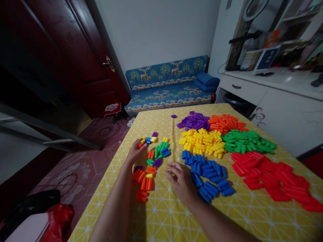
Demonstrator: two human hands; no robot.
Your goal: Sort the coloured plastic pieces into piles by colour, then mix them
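Observation:
A mixed heap of small plastic pegs in orange, green, blue, purple and yellow lies on the yellow patterned tablecloth. My left hand rests at the heap's left edge, fingers curled round a red peg. My right hand hovers palm down just right of the heap, fingers bent and apart, holding nothing that shows. To the right lie sorted piles: purple, orange, yellow, green, blue and red.
A blue patterned sofa stands beyond the table's far end. White cabinets and shelves line the right side. A dark red door is at the left. A red and black bag lies on the floor at lower left.

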